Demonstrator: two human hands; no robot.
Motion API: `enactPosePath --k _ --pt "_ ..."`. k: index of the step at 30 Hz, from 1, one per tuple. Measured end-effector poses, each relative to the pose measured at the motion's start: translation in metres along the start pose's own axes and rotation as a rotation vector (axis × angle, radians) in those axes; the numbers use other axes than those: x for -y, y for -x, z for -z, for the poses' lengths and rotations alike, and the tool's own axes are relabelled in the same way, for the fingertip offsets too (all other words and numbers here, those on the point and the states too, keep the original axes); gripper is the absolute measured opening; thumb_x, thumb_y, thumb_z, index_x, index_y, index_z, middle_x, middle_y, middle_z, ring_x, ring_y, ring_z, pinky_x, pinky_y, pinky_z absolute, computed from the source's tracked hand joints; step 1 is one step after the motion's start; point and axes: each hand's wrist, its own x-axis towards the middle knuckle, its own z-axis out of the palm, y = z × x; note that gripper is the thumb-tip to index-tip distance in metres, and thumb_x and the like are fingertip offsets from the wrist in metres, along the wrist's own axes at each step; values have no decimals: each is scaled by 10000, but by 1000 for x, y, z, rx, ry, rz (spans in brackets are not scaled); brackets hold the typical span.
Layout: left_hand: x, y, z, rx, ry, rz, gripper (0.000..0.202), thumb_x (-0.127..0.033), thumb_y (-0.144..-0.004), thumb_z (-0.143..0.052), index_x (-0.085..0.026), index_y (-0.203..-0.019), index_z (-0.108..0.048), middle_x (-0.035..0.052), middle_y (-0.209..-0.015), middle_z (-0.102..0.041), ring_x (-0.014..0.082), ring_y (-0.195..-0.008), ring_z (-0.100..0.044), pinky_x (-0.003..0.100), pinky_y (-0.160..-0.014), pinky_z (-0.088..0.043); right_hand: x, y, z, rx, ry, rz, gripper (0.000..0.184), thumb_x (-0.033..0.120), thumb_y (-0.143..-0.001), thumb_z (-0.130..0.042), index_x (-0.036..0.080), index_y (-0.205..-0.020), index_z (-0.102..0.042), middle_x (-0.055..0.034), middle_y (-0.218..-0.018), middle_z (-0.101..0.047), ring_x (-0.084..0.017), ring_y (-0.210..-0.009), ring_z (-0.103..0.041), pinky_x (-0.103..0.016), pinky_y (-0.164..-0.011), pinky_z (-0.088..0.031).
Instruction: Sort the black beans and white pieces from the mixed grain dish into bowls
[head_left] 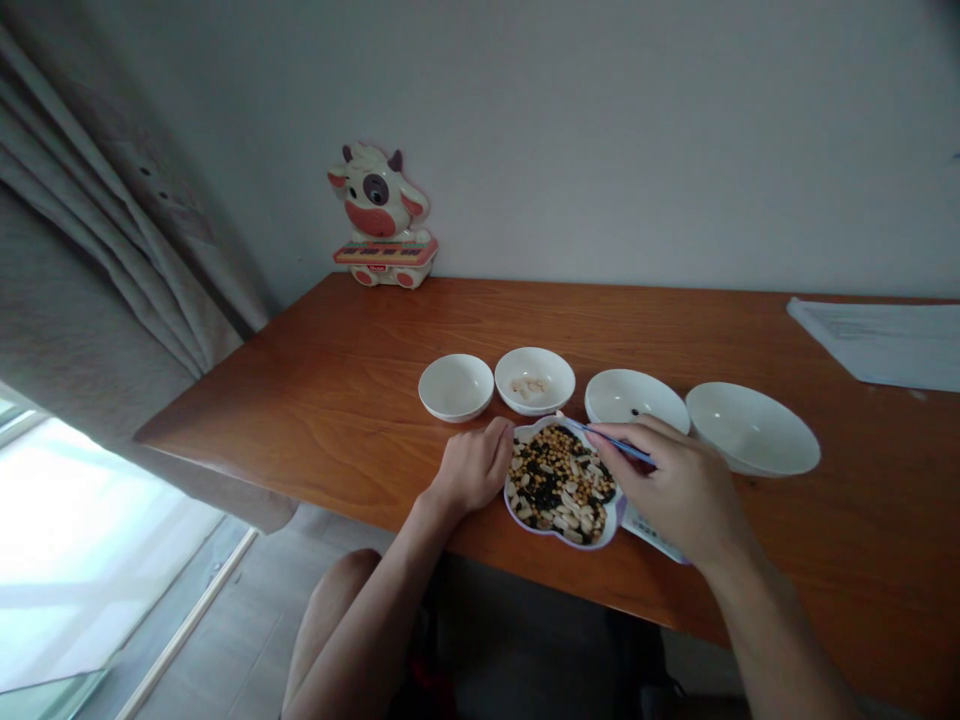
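Observation:
A white, scallop-edged plate (512, 505) with a purple rim lies near the table's front edge, filled with mixed black seeds, yellow kernels and pale flat seeds (571, 515). My left hand (474, 462) is closed at the plate's left rim, fingers curled against it. Pinched in my right hand (679, 485) is a pair of blue tweezers (626, 448), tips over the plate's far rim; a small pale piece seems to be at the tips. Behind the plate stand a white bowl with several pale seeds (534, 393) and another white bowl (626, 385) with a dark seed, partly hidden by my right hand.
More white bowls stand at the left (456, 387) and right (754, 428) ends of the row. A cow-shaped toy keyboard (382, 220) is against the wall. Papers (892, 340) lie at the back right of the wooden table (300, 400). A curtain (112, 230) hangs left.

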Motion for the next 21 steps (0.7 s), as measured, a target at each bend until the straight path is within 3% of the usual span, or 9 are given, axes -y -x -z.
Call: enactPosePath --k 5,21 --pt "-1 -1 1 9 13 -4 361 -379 -1084 -233 -228 -989 -546 46 -854 -705 200 -736 -674 293 -630 -400 1 -7 -6 -46 17 -59 241 358 -986 -569 200 -1020 -748 -64 -935 -764 -216 -831 -729 -329 -719 -533" --pt "0 -1 0 9 -1 -17 371 -382 -1085 -224 -221 -1003 -549 67 -909 -720 215 -784 -692 300 -653 -431 -3 -13 -14 9 -7 -48 253 370 -970 -578 199 -1037 -752 -80 -967 -759 -237 -851 -729 -364 -752 -558"
